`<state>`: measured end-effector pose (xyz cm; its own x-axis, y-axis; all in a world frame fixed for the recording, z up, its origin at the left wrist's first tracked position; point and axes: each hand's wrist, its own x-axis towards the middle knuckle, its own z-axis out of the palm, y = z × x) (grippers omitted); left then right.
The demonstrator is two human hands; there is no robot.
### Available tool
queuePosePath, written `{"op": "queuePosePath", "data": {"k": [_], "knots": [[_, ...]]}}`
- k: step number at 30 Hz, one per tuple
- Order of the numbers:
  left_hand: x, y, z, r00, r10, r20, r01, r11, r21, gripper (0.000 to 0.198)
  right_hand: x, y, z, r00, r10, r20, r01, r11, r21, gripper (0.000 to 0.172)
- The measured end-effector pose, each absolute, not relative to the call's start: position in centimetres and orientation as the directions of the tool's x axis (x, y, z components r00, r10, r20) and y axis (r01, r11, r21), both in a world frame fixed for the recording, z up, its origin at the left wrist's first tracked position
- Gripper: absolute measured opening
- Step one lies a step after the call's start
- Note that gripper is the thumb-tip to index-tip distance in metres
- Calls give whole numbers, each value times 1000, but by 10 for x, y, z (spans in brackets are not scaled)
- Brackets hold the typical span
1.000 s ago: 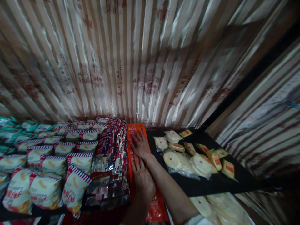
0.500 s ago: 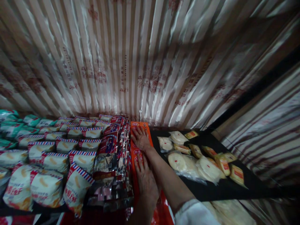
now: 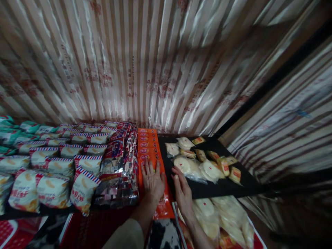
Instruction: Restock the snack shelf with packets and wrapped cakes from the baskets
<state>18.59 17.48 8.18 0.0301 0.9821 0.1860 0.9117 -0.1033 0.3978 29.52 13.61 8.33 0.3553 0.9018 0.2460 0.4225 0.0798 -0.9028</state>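
A long orange strip of joined snack packets [image 3: 147,145] with rows of round logos lies on the black shelf, its near end hanging past the front edge. My left hand [image 3: 154,180] rests flat on its middle, fingers spread. To the right of the strip, my right hand [image 3: 183,190] is off it, with fingers stretched out and nothing visible in them. Its fingertips are nearest to a clear bag of round white flat pieces [image 3: 183,164]. Directly left of the strip stands a stack of dark red foil packets [image 3: 114,162].
Rows of white snack bags [image 3: 53,190] fill the left, with green bags [image 3: 28,126] behind. Small yellow packets [image 3: 224,166] lie on the black shelf [image 3: 233,192]. Below, a box holds bagged pale pieces [image 3: 230,218]. A striped curtain [image 3: 145,69] hangs behind.
My right hand has left the orange strip and moved right and nearer. My left hand stays on the strip, now flat with fingers spread. The view has shifted slightly.
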Motion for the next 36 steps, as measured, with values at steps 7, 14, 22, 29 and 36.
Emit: {"op": "queuePosePath", "data": {"k": [7, 14, 22, 29, 36], "knots": [[186, 171, 91, 50, 983, 177, 937, -108, 333, 48, 308, 15, 64, 547, 836, 38, 281, -141, -949, 40], [194, 171, 100, 38, 971, 235, 949, -109, 296, 45, 304, -25, 45, 648, 761, -28, 183, -192, -964, 43], [186, 120, 122, 49, 964, 260, 914, -148, 377, 41, 298, 23, 66, 456, 889, 48, 304, -104, -947, 47], [144, 29, 80, 43, 947, 319, 892, -181, 414, 43, 290, 104, 91, 251, 965, 77, 471, -52, -881, 65], [135, -2, 44, -138, 954, 264, 792, -54, 608, 42, 288, 146, 91, 72, 995, 74, 598, 16, -801, 68]]}}
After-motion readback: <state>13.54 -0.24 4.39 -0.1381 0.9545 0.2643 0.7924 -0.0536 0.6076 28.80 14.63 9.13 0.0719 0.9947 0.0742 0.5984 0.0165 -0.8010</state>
